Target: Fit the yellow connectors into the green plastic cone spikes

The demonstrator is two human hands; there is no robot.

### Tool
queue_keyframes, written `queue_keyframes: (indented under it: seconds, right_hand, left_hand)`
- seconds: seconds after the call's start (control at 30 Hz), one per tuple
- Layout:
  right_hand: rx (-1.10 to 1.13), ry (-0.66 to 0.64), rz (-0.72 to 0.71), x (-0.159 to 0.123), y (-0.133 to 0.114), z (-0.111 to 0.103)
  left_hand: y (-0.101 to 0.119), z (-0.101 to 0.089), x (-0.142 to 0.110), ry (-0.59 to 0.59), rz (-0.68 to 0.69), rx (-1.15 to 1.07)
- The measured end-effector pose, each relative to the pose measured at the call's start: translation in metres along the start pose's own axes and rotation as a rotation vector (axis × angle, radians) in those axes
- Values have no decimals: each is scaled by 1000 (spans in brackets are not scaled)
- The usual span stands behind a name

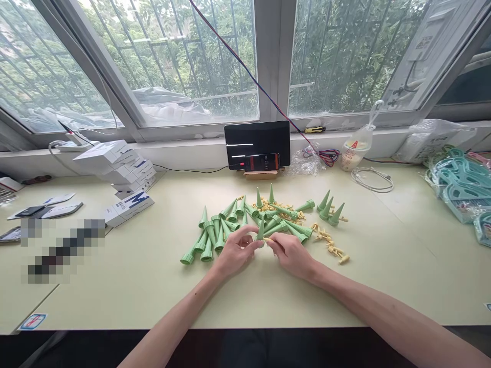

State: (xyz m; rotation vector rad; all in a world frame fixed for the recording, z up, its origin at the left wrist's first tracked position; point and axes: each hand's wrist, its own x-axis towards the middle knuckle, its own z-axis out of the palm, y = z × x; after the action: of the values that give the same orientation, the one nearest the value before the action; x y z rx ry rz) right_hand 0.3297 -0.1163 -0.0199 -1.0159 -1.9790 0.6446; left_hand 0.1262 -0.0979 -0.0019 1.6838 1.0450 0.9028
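My left hand [236,251] is closed round the base of a green plastic spike [261,231], whose tip points up. From the right, my right hand [290,251] pinches a small yellow plastic piece [267,239] against the side of that spike's base. Just beyond my hands lies a heap of loose green spikes [210,232]. Small yellow pieces [286,213] are scattered among and behind the heap, and more yellow pieces [333,247] lie in a row to the right. Farther right stand 3 upright green spikes [329,207], with yellow showing at the base of one.
A dark tablet [257,138] with a phone [262,162] before it leans at the window. White boxes [126,168] are stacked at the left. A cup in a bag [353,151], a white cable [372,180] and wrapped teal plastic items [460,184] are on the right.
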Motion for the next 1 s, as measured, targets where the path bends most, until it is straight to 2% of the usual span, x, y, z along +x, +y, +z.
queue_keyframes:
  seconds: [0.17,0.47,0.63,0.93,1.0]
  right_hand:
    - [9,-6,5,1,-1,1]
    - [-24,63,-16,2,-1,-1]
    - [-35,114,-38,2,1,-1]
    - [-51,172,-63,0,-2,0]
    - [-51,177,-72,0,-2,0]
  left_hand:
    - [2,1,1,27,59,3]
    - [9,1,3,-19,43,-19]
    - [8,-2,5,-93,-34,-117]
    - [19,2,6,-1,-185,-252]
    - [22,2,6,-29,-204,-231]
